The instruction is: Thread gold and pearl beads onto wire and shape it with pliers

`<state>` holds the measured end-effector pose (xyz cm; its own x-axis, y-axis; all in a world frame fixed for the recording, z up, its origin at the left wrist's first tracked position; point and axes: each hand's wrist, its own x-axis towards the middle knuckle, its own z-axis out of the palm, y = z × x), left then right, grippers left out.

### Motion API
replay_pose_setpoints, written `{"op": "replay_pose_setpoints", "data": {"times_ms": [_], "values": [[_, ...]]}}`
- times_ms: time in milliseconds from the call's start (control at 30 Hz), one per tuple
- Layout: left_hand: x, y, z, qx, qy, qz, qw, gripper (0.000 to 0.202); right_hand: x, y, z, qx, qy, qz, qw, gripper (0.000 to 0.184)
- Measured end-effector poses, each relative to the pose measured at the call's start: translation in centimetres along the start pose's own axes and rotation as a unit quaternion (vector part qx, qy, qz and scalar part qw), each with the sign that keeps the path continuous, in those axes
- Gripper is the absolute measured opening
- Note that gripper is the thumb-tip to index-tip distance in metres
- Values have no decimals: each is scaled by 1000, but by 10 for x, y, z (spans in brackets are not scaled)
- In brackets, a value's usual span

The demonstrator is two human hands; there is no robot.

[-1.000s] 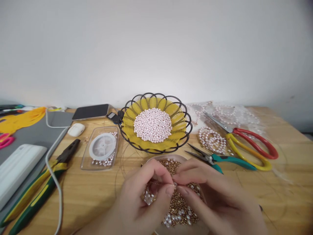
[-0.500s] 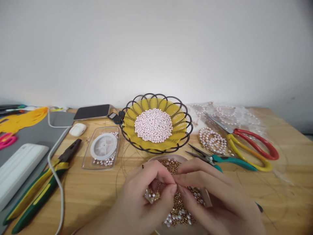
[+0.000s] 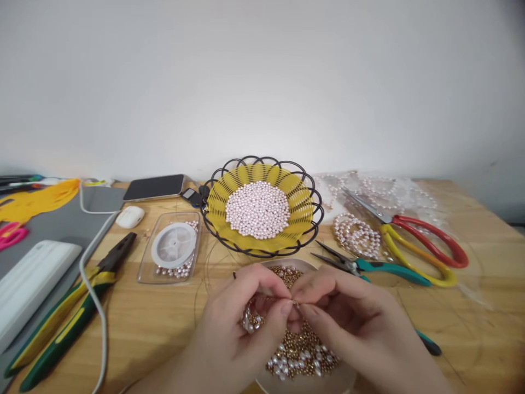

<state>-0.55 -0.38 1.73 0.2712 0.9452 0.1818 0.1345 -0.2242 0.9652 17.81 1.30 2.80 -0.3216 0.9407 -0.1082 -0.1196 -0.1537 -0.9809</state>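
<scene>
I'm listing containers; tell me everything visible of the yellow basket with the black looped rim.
The round yellow basket looks woven from plastic strips, its flared side edged with overlapping black loops. It stands upright on the light wooden table, beyond the left hand and right hand, touching neither. Shiny pale-pink pearl-like beads cover its bottom. A small dark object lies close to its left edge; contact is unclear.

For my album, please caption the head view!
Hands pinch something tiny over a bowl of gold and pearly beads, yellow basket behind.
</scene>
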Motion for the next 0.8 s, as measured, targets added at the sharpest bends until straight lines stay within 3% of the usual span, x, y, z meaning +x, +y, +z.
{"op": "replay_pose_setpoints", "data": {"times_ms": [200, 400, 633, 800], "values": [[0, 1, 2, -23, 8, -6, 1000, 9, 1, -2, -2, 54, -13, 66, 996, 15], [3, 1, 1, -17, 5, 29, 999, 15, 3, 1, -2, 61, -30, 68, 995, 24], [5, 4, 0, -47, 11, 23, 999, 17, 4, 1, -1, 85, -27, 78, 993, 32], [8, 5, -2, 29, 37, 60, 997, 13, 6, 4, -2, 153, -37, 110, 981, 30]]}}
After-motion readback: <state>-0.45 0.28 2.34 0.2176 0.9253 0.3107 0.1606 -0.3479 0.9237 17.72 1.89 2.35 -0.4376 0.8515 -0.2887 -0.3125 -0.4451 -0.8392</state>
